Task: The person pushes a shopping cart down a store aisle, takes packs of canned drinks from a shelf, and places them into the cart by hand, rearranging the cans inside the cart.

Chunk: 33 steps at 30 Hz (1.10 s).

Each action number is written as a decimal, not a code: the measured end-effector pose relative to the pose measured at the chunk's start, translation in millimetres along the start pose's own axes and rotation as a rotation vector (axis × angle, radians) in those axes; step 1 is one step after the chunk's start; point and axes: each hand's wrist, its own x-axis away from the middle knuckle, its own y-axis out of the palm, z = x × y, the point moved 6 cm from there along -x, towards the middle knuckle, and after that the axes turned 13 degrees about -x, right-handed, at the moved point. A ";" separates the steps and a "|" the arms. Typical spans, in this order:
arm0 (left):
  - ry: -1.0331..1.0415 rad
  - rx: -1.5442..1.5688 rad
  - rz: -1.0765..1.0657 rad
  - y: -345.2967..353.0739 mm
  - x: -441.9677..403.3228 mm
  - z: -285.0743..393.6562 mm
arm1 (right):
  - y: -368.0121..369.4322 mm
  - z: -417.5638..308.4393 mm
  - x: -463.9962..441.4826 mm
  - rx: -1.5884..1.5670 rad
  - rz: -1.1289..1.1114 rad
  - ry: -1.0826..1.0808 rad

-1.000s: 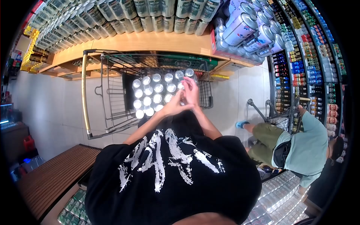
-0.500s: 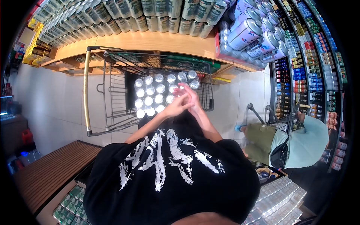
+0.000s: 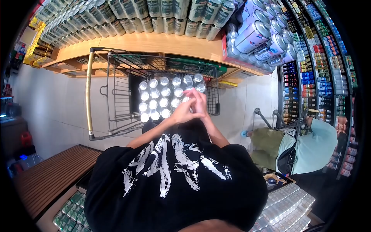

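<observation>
My left hand (image 3: 184,112) and my right hand (image 3: 199,101) meet in front of my chest, above the near side of a wire shopping cart (image 3: 90,96). The left hand's thumb and fingers are apart, and its fingertips touch the right palm. The right hand's fingers point up and to the left, loosely bent. I see nothing held in either hand. Below them, rows of cans (image 3: 153,94) with silver tops stand upright in the cart. The hands hide some cans at the near right.
Behind the cart, a wooden shelf (image 3: 135,41) bears stacked green-and-silver cans (image 3: 167,9). White floral kegs (image 3: 253,36) stand at its right end. A person in a pale green top (image 3: 315,147) is at the right with another cart. A slatted bench (image 3: 58,178) lies at left.
My hands have shifted slightly against each other. The left fingers have slid down from across the right hand, and the left thumb now sticks out more. The cart and cans have stayed put.
</observation>
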 end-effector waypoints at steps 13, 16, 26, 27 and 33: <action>-0.151 0.265 -0.060 8.1 -2.4 -17.9 | -7.1 2.2 0.1 0.038 0.118 0.044; 0.034 -0.176 0.073 -0.2 -0.5 2.8 | -1.3 13.7 4.2 -0.025 0.098 0.118; 0.011 -0.080 -0.071 7.5 -4.3 -5.3 | -21.1 22.9 -0.7 -0.116 0.153 0.152; 0.020 -0.041 -0.067 9.4 -4.6 -9.4 | -20.5 22.4 -0.2 -0.125 0.157 0.155; -0.039 0.274 -0.122 14.6 -2.6 -26.2 | -16.8 12.3 7.4 -0.110 0.224 0.212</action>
